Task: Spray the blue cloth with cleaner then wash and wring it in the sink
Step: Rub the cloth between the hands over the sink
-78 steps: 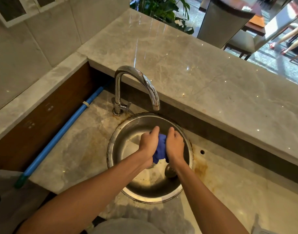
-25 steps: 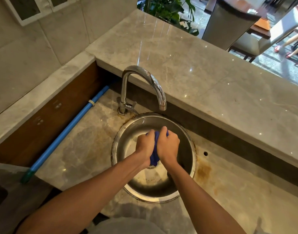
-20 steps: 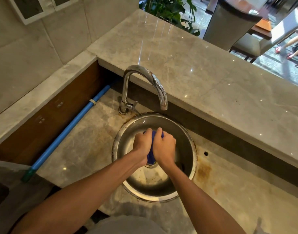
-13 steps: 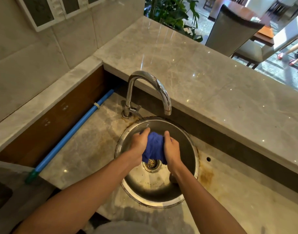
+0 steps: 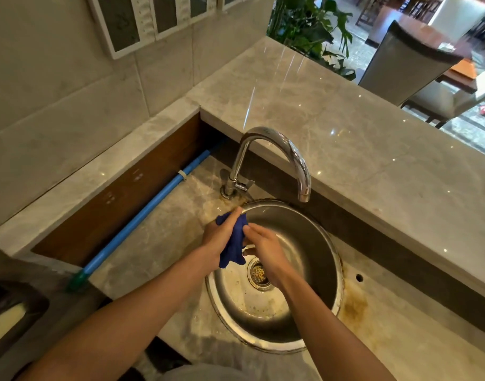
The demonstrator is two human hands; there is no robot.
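Note:
A crumpled blue cloth (image 5: 234,243) hangs over the left side of the round steel sink (image 5: 317,244). My left hand (image 5: 218,240) grips its upper part, with fingers curled round it near the sink's left rim. My right hand (image 5: 264,250) sits just right of the cloth, above the drain (image 5: 259,273). Its fingertips touch the cloth's edge and the fingers look mostly straight. The chrome tap (image 5: 277,158) arches over the back of the sink, and I see no water running from it. No spray bottle shows in this view.
A blue pipe (image 5: 142,215) runs along the wooden back panel left of the sink. A raised marble counter (image 5: 345,127) borders the far side. Rust stains and a small hole (image 5: 359,277) mark the lower counter on the right. A dark tray (image 5: 10,312) sits far left.
Both hands squeezed the cloth together over the drain. Now they have moved apart; my left hand has carried the cloth up to the sink's left rim and my right hand has loosened.

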